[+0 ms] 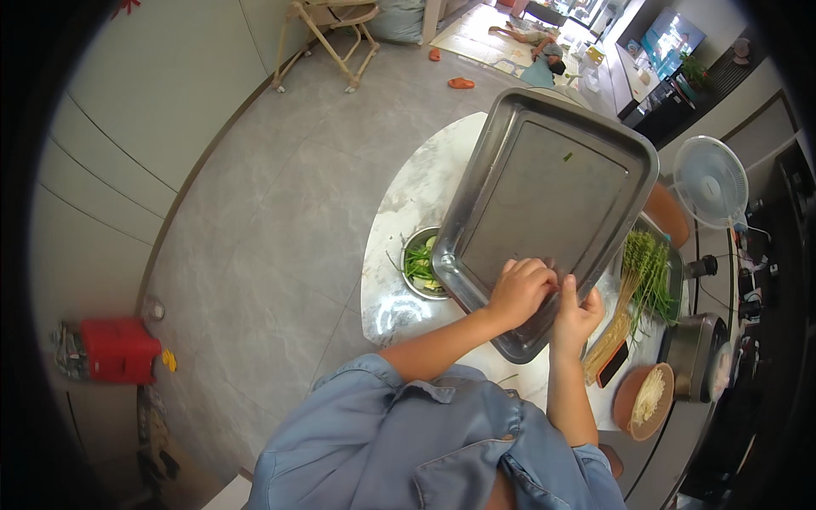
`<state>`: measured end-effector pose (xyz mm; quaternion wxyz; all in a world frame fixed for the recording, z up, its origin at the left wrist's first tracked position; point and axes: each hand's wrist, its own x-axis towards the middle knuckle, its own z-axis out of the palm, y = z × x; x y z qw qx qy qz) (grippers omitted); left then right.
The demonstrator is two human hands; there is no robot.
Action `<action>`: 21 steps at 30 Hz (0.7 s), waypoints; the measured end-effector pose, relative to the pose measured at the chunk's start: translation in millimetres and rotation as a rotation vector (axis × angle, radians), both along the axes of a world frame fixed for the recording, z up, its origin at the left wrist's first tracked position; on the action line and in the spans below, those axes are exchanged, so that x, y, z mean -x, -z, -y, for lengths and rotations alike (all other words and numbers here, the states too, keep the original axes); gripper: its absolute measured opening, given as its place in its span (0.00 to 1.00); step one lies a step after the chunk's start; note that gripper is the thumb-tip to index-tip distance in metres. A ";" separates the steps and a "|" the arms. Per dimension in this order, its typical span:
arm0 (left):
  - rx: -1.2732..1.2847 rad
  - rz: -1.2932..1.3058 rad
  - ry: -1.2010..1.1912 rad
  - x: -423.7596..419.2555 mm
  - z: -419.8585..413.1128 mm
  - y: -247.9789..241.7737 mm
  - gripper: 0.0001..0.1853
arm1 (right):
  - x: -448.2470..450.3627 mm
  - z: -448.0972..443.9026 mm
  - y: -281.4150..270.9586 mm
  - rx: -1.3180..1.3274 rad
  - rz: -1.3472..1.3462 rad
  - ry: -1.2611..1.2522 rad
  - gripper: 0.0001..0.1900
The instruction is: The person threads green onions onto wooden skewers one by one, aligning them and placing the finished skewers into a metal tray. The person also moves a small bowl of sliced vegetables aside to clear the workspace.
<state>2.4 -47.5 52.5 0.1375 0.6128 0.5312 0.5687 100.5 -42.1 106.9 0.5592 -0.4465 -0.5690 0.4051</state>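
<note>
A rectangular metal tray is held tilted over the marble-patterned table. My right hand grips its near right edge, thumb on the upper side. My left hand rests on the tray's inner face near the same edge, fingers bent and bunched; whether they pinch anything is hidden. One small green scrap clings to the far part of the tray. Left of the tray, partly covered by it, stands a round metal bowl with cut green stalks and pale green slices.
To the right lie a bunch of green-tipped stalks, a phone and an orange-brown bowl of pale shreds. Beyond stand a metal appliance and a white fan. A person lies on a floor mat at the back.
</note>
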 end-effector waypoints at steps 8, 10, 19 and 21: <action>0.249 0.029 -0.198 75.9 18.4 47.1 0.03 | -11.9 -0.2 3.4 0.027 -0.020 0.066 0.04; 0.377 0.104 -0.221 107.6 32.4 59.3 0.02 | -17.3 0.4 4.1 0.016 -0.020 0.087 0.04; 0.456 -0.381 -0.286 139.5 61.2 73.7 0.09 | -24.9 2.9 2.7 -0.150 0.052 0.082 0.06; 0.322 -0.324 -0.243 132.5 57.2 75.1 0.09 | -22.0 6.0 -1.4 -0.184 0.105 0.063 0.05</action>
